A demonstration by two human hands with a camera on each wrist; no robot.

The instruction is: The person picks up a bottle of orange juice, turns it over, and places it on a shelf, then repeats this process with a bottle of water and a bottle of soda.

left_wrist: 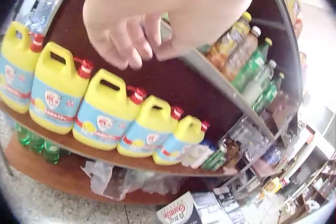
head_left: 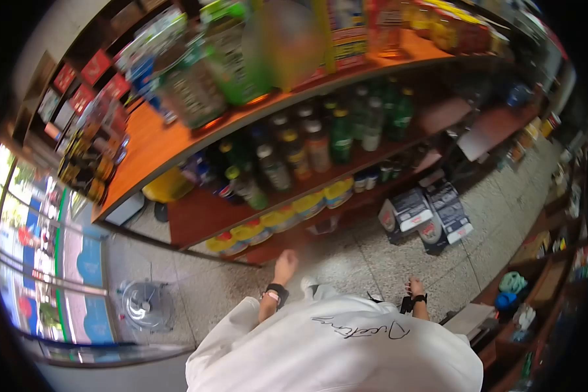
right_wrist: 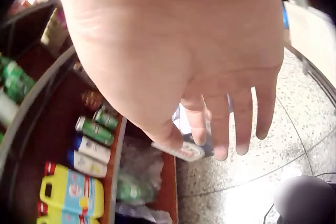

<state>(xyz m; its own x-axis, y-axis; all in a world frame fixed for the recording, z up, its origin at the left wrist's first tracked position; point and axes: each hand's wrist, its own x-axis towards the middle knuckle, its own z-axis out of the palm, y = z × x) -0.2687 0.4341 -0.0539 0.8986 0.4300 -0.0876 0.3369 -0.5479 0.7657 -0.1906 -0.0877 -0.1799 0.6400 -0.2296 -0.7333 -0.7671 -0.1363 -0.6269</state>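
My left hand [head_left: 285, 264] hangs in front of the shelf unit's lower part, its fingers loosely bent and nothing in them. Behind it in the left wrist view stands a row of yellow jugs [left_wrist: 107, 112] with blue labels and red caps. My right hand [right_wrist: 184, 66] hangs lower on the other side of the body, fingers loose and spread, also holding nothing. Beyond its fingertips, partly hidden by them, a dark and white carton [right_wrist: 191, 149] sits on the floor. The head view shows two such cartons, the left one [head_left: 408, 212] and the right one [head_left: 449, 222].
Drink bottles [head_left: 317, 147] fill the middle shelf, with larger packages [head_left: 238, 72] on the orange top shelf [head_left: 140, 153]. A water jug [head_left: 144, 304] stands on the floor at left. Low shelves [head_left: 536, 274] with assorted goods line the right side. Plastic bags [left_wrist: 123, 179] lie under the jugs.
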